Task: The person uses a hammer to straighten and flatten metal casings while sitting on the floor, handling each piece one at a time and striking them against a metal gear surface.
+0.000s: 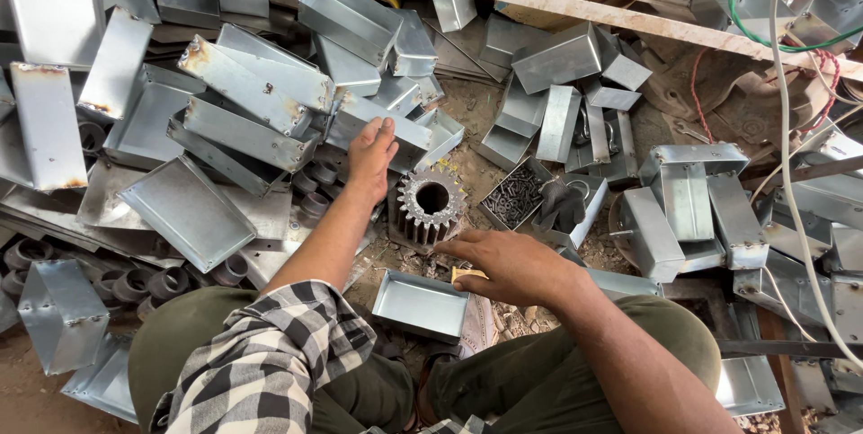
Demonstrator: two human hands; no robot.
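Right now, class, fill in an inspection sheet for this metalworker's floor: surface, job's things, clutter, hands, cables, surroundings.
Surface: bare dirt floor, scraps strewn across it.
Job's things: open rectangular grey sheet-metal tray between the knees; dark toothed steel gear wheel standing beyond it.
Clutter: heaps of folded sheet-metal boxes all round, some rust-spotted; one box filled with small dark screws; dark short pipe rings on the left.
Hands: left hand stretched flat toward the box heap, fingers open; right hand resting by the tray, a small yellowish piece under its fingers.
Cables: white cable, green and red wires at right.
Surroundings: long wooden plank across the top.
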